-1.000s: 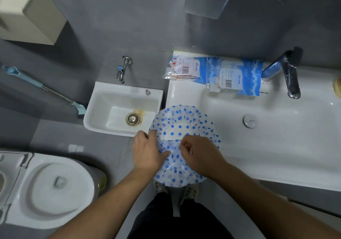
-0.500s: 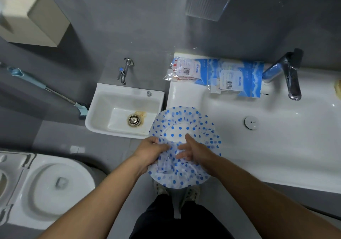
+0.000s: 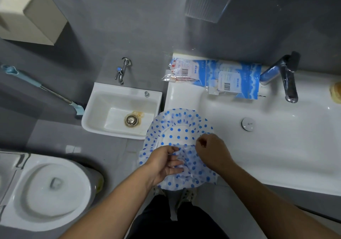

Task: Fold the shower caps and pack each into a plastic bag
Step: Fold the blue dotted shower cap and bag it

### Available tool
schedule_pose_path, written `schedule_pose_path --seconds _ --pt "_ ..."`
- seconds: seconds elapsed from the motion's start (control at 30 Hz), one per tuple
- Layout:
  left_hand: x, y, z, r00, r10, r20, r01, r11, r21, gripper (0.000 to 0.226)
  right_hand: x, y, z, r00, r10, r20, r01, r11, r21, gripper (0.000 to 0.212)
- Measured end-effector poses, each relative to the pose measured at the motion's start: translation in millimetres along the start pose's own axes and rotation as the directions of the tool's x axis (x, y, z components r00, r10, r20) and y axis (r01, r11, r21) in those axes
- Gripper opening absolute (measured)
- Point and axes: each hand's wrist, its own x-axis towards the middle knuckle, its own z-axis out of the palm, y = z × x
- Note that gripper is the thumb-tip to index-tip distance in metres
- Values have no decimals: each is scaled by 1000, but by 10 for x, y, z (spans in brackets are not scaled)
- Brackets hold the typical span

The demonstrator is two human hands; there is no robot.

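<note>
A clear shower cap with blue dots (image 3: 177,128) lies spread over the left front corner of the large white sink (image 3: 276,146), its near edge hanging past the rim. My left hand (image 3: 164,163) pinches the cap's crumpled near middle with thumb and fingers. My right hand (image 3: 212,150) is closed on the cap's frilled edge just to the right, lifting a fold of it. Blue and clear plastic bags (image 3: 230,79) lie at the back of the sink ledge, one with red print (image 3: 181,71) at their left end.
A dark tap (image 3: 287,79) stands at the back of the large sink, its drain plug (image 3: 248,124) in the basin. A small low sink (image 3: 121,111) with a tap sits to the left, a toilet (image 3: 46,189) lower left, a blue-handled brush (image 3: 42,89) against the wall.
Both hands have shifted from the cap's centre. The right hand moved right and up with a fold of the edge; the left hand now pinches the bunched middle. The cap's near part is more crumpled.
</note>
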Motion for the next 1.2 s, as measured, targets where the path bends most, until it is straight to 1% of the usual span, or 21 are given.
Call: schedule_pose_path --seconds 0.03,0.07,0.1,0.17,0.27,0.3,0.33,0.37,0.43,0.47,0.5,0.6,0.67,0.73,0.77,0.83,0.87,0.93,0.97,1.07,1.2 --pt "-2 15 8 1000 -6 17 6 1000 5 30 20 59 -30 998 -63 -28 56 979 -198 21" --pt "-10 30 12 999 -10 36 9 1000 12 32 38 99 -67 998 -59 7 58 939 -338 27" --pt "-22 50 14 998 -15 53 14 1000 23 34 76 145 -93 997 -5 71 35 909 -414 34" --pt "-25 73 -1 997 -34 74 31 999 35 39 120 175 -126 969 133 210 -35 909 -415 44" --pt "-14 53 -47 993 -48 109 47 999 11 42 96 68 -176 908 212 362 -120 958 -261 55" --pt "-11 34 -58 992 -38 124 39 999 -6 42 70 19 -192 882 244 404 -200 968 -148 57" --pt "-6 10 -72 991 -29 132 33 999 -32 41 43 -24 -196 843 283 457 -319 948 2 60" --pt "-9 -12 -81 989 -21 143 30 998 -63 41 7 -62 -188 800 298 521 -438 884 166 61" --pt "-17 -58 -85 988 -12 155 35 989 -145 37 -58 -110 -120 744 255 618 -591 682 430 62" --pt "-18 -73 -91 986 -3 165 35 980 -195 35 -83 -129 -67 732 229 641 -628 592 505 62" --pt "-21 -79 -102 984 4 180 37 973 -226 33 -103 -138 -13 728 216 651 -647 530 548 62" --pt "-22 -85 -139 984 38 171 0 976 -217 34 -120 -158 82 733 225 642 -666 429 610 61" --pt "-34 -83 -119 993 74 87 -57 981 -183 37 -104 -148 87 742 238 627 -664 389 638 63" --pt "-99 -69 -55 986 148 -72 -151 988 -37 24 -83 -147 87 746 252 616 -663 377 648 66" --pt "-123 -61 -30 972 189 -139 -184 982 44 22 -72 -152 94 745 259 614 -664 373 648 66" --pt "-151 -28 -43 939 266 -217 -239 960 144 16 -54 -164 111 737 269 620 -674 358 646 67" --pt "-142 0 -85 926 299 -228 -258 946 195 13 -48 -166 125 734 272 623 -678 348 647 66" --pt "-142 84 -165 925 319 -208 -246 917 313 11 -46 -175 161 734 273 622 -679 326 658 60" --pt "-149 130 -190 939 288 -186 -213 916 340 10 -50 -191 180 740 269 617 -673 313 671 55" --pt "-123 218 -223 984 149 -95 -105 924 367 17 -89 -249 231 766 230 600 -643 295 707 43" --pt "-104 346 -216 995 98 2 -89 897 432 25 -113 -275 279 794 239 559 -608 289 740 32"
